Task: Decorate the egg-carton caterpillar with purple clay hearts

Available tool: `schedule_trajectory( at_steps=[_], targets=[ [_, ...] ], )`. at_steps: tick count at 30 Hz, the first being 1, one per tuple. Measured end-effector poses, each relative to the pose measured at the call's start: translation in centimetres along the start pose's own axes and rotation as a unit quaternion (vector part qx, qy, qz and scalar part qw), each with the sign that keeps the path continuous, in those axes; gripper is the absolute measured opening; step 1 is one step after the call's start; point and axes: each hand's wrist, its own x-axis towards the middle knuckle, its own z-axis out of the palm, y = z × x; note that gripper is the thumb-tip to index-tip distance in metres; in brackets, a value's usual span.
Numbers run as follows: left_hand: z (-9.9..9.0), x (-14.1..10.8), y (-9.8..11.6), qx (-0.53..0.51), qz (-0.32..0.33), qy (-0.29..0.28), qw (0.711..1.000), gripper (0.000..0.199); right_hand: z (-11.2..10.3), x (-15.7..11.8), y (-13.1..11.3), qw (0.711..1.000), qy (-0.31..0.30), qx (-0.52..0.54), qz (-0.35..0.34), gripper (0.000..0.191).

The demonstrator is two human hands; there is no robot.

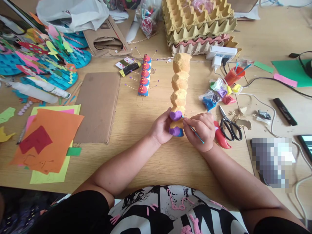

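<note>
An orange-yellow egg-carton strip [180, 83], made of several bumps in a row, stands out away from me over the table. Purple clay [175, 115] covers part of its near bumps, with blue clay [180, 132] at the nearest end. My left hand [162, 128] grips the strip by its near left side; some fingers are hidden behind it. Pinched in my right hand [201, 130] is a thin blue stick [197, 135], its tip against the strip beside the purple clay. Farther left lies a finished-looking caterpillar [145, 76] with red faces and stick legs.
Scissors [230, 125], a red clay piece [222, 136] and bagged clay [211, 100] lie right of my right hand. A power strip [223, 52] and egg trays [200, 29] stand behind. Cardboard [97, 104] and coloured paper [51, 139] are at left.
</note>
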Motion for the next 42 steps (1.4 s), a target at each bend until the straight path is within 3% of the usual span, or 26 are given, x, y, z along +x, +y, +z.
schedule_trajectory(
  at_steps=[5, 12, 35, 42],
  targets=[
    [-0.14, 0.09, -0.02, 0.008, 0.003, -0.001, 1.000, 0.029, -0.09, 0.06, -0.26, 0.999, -0.026, -0.010, 0.020, 0.012],
    [-0.25, 0.13, -0.01, 0.026, -0.008, -0.003, 1.000, 0.033, 0.21, 0.19, -0.16, 0.999, 0.020, 0.008, 0.025, 0.011],
    [-0.28, 0.11, -0.14, 0.018, 0.005, 0.006, 1.000, 0.030, 0.27, -0.01, -0.29, 0.999, 0.010, 0.015, 0.038, 0.015],
    [-0.24, 0.07, -0.13, 0.016, 0.002, -0.009, 1.000, 0.036, 0.23, 0.28, -0.41, 0.999, 0.031, 0.017, 0.038, 0.017]
  ],
)
